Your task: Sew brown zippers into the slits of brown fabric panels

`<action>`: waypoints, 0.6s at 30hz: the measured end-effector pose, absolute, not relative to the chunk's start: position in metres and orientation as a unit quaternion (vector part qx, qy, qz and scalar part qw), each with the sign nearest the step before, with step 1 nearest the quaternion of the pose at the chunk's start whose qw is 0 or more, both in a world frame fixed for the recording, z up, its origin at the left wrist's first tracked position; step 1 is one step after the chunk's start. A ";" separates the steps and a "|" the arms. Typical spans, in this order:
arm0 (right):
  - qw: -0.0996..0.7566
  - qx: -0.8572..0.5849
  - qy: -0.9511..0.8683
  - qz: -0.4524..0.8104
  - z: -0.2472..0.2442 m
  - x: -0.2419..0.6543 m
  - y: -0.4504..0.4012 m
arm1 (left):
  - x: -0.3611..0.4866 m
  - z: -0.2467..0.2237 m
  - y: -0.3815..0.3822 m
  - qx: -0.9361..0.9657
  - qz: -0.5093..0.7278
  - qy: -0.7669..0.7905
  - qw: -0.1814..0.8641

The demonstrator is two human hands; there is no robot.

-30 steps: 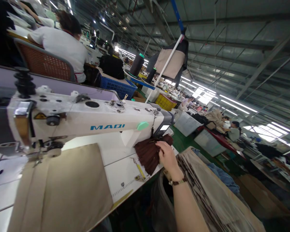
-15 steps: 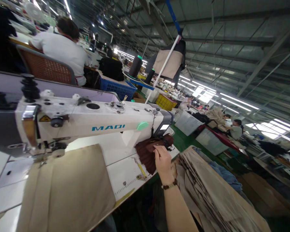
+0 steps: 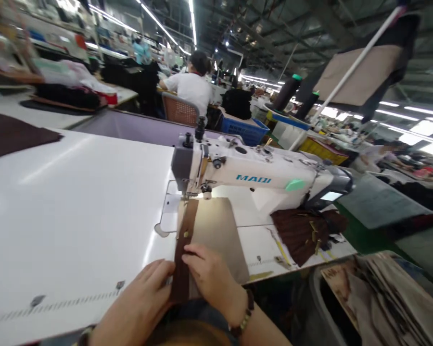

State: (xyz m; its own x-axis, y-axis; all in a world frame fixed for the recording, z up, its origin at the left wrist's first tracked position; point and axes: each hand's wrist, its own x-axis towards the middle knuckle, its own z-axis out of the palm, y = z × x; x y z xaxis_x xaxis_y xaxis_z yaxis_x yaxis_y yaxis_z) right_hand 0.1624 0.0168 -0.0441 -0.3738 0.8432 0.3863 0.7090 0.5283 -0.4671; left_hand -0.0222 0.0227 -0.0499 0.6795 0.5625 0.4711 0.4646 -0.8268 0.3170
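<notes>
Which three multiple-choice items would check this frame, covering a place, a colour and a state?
1. Where does the dark brown fabric strip lie?
A) on the floor
B) on the beige fabric panel
C) on the machine's arm

2. What colour is the tab on the white MAQI sewing machine?
A) red
B) yellow
C) mint green

3. What is the right hand doing?
A) resting on the strip
B) holding scissors
C) hanging off the table

1: B, the panel lies beneath the strip.
2: C, the tab shows mint green.
3: A, the hand lies across the strip.
</notes>
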 end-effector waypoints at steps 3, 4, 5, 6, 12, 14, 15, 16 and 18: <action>0.302 -0.462 -0.828 0.100 -0.048 0.161 0.015 | -0.017 -0.039 0.021 0.906 0.288 0.289 0.110; 0.302 -0.459 -0.830 0.093 -0.047 0.161 0.015 | -0.017 -0.038 0.020 0.906 0.290 0.290 0.108; 0.298 -0.456 -0.834 0.086 -0.046 0.161 0.016 | -0.017 -0.038 0.020 0.908 0.286 0.289 0.103; 0.292 -0.454 -0.838 0.081 -0.044 0.160 0.016 | -0.017 -0.040 0.020 0.911 0.278 0.288 0.095; 0.270 -0.462 -0.842 0.070 -0.040 0.163 0.027 | -0.020 -0.047 0.020 0.923 0.245 0.288 0.068; 0.247 -0.453 -0.855 0.048 -0.039 0.165 0.031 | -0.019 -0.047 0.020 0.920 0.254 0.290 0.068; 0.229 -0.442 -0.867 0.035 -0.037 0.166 0.032 | -0.018 -0.047 0.020 0.920 0.256 0.290 0.064; 0.209 -0.427 -0.880 0.023 -0.036 0.167 0.034 | -0.018 -0.047 0.020 0.921 0.258 0.287 0.059; 0.173 -0.398 -0.901 0.010 -0.030 0.169 0.037 | -0.017 -0.050 0.020 0.921 0.268 0.278 0.049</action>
State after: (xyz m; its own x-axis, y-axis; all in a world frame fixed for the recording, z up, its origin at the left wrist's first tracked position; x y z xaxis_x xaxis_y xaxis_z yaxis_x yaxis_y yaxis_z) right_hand 0.1690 0.0365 -0.0300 -0.6237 0.7201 0.3041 0.7132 0.6835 -0.1556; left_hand -0.0172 0.0204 -0.0501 0.7020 0.5380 0.4666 0.4850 -0.8410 0.2399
